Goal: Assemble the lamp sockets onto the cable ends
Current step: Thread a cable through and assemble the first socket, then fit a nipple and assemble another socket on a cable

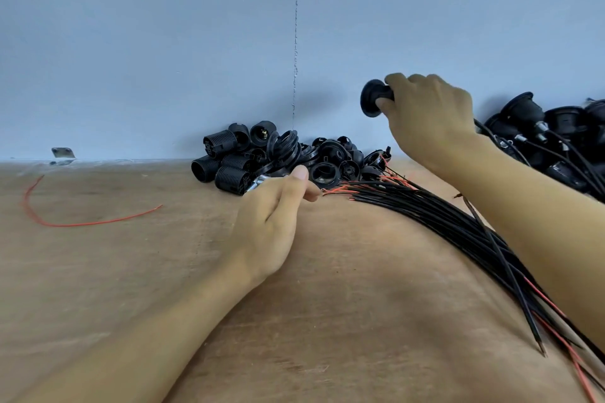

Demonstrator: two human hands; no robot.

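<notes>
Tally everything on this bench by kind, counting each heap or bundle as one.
Hands: 2, left hand, right hand
Heaps of black socket parts: 2, middle heap, right heap
Cable bundle: 1
Socket in the right hand: 1
Metal tool in the left hand: 1
Loose red wire: 1
Metal bracket: 1
Total: 9

Lamp socket (372,102) half behind right hand (429,121)
</notes>
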